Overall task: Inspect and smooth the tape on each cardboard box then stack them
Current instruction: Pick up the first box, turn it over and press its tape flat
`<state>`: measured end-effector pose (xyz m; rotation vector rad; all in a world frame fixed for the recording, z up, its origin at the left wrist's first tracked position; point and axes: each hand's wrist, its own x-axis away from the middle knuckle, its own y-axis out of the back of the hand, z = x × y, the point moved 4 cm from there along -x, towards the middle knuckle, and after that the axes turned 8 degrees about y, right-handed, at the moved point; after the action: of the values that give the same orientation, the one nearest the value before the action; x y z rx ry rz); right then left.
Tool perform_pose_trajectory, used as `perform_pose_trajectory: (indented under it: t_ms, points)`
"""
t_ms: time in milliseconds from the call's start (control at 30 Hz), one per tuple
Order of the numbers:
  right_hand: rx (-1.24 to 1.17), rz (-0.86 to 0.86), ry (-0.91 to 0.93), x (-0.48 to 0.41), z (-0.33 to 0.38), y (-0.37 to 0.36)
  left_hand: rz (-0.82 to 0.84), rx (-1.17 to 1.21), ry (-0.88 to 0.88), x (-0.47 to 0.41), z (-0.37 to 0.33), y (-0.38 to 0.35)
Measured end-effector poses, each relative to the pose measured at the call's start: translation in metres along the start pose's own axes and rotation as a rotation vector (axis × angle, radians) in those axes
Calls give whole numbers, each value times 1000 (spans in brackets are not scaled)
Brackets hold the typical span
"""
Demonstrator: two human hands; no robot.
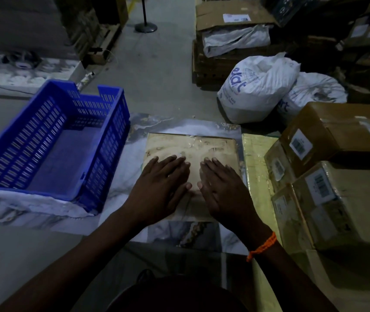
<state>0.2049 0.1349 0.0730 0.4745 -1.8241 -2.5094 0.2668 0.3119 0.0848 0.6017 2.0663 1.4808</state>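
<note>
A flat taped cardboard box (204, 147) lies on the marbled sheet in front of me. My left hand (161, 188) presses flat on its left half with straight fingers. Beside it, my right hand (222, 190) lies flat on the right half, thumbs nearly meeting over the middle seam. Clear tape glints near the box's far edge. To the right stand stacked cardboard boxes: an upper one (341, 131) and a lower one (341, 203), both with barcode labels.
An empty blue plastic crate (55, 140) sits at my left on the marbled sheet (175, 124). A yellowish wrapped slab (256, 158) lies between the flat box and the stack. White sacks (256, 86) and more cartons crowd the far right. A stand base (145, 27) is far ahead.
</note>
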Motion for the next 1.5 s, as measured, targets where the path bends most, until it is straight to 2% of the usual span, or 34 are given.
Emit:
perform_pose_trajectory:
  t_ms: [133,300,433,500,600,667,700,767,800,867,933,1033,1100,1200,1333,1500]
  points:
    - [73,-124,91,26,8,-4,-84,-39,-116,29,-1,-8]
    - [89,-172,82,36,10,-14,-115,-116,-161,42,4,-25]
    - [51,-155,94,30,4,-10,-103,-39,-138,35,4,-21]
    - [-8,-174,90,24,-2,0,-124,98,-98,31,7,-10]
    - [-56,-332,-52,14,-26,21,-282,409,134,20,24,13]
    - [-231,-416,-330,3,-51,34,-383,598,410,7,42,22]
    - [-395,-365,-497,-4,-64,34,-357,732,597,-1,55,19]
    - [-875,-160,-863,-15,-86,20,-132,1132,1003,-16,74,6]
    - [-1032,-54,-1003,-19,-100,8,-3,1253,1140,-20,72,2]
    - [-1093,120,-1088,-30,-119,-9,195,1283,1223,-28,63,5]
    - [-1138,171,-1058,-44,-137,-27,266,1287,1172,-38,59,7]
    - [-1237,148,-986,-53,-152,-35,435,1336,1133,-41,65,10]
    - [-1268,142,-970,-47,-157,-29,460,1326,1133,-41,87,1]
    - [-1346,119,-904,-38,-156,-25,391,1372,1047,-38,86,3]
    - [-1333,-64,-865,-18,-129,-27,372,1340,882,-29,79,-20]
    - [-1205,-184,-882,24,-91,-53,203,1233,865,-2,67,-41]
